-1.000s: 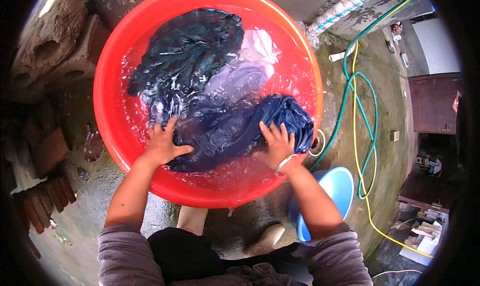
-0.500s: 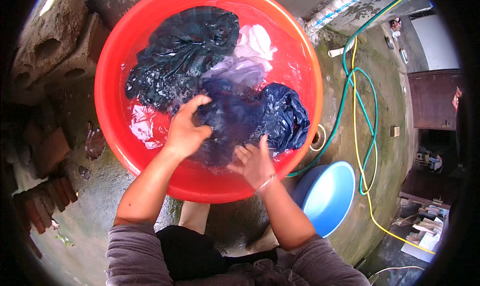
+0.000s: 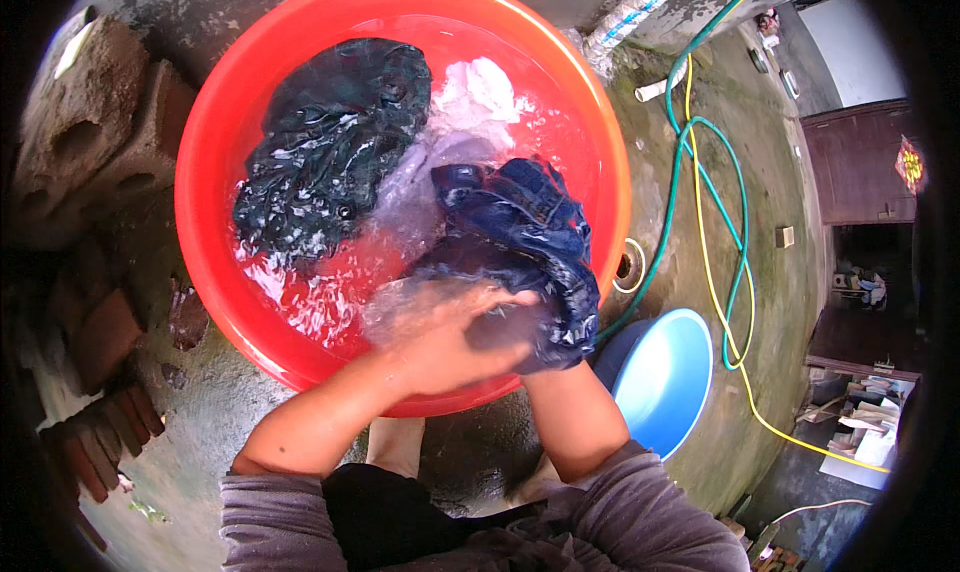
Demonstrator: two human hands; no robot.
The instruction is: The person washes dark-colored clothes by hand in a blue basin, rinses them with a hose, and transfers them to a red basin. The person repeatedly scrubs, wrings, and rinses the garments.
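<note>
Wet clothes lie in the water of a big red basin (image 3: 235,312). A navy garment (image 3: 540,242) is bunched at its near right side. My left hand (image 3: 450,337) reaches across to this garment, blurred, with thumb and fingers apart against its near side. My right forearm comes up at the basin's near rim, but my right hand is hidden under the navy cloth. A dark green garment (image 3: 330,152) spreads over the left of the basin. Between the two float a pale lilac cloth (image 3: 410,187) and a light pink cloth (image 3: 480,92).
A blue basin (image 3: 665,382) stands by the red one at the near right. Green hose (image 3: 735,162) and yellow hose (image 3: 705,237) loop over the wet concrete floor. Broken blocks (image 3: 80,122) and bricks (image 3: 105,427) are piled at the left. A white-wrapped pipe (image 3: 635,12) runs beyond the basin.
My left hand has swung right and nearer, onto the navy garment. The garment is now gathered at the right, over my right hand, which was in view before. Red basin floor shows where it lay.
</note>
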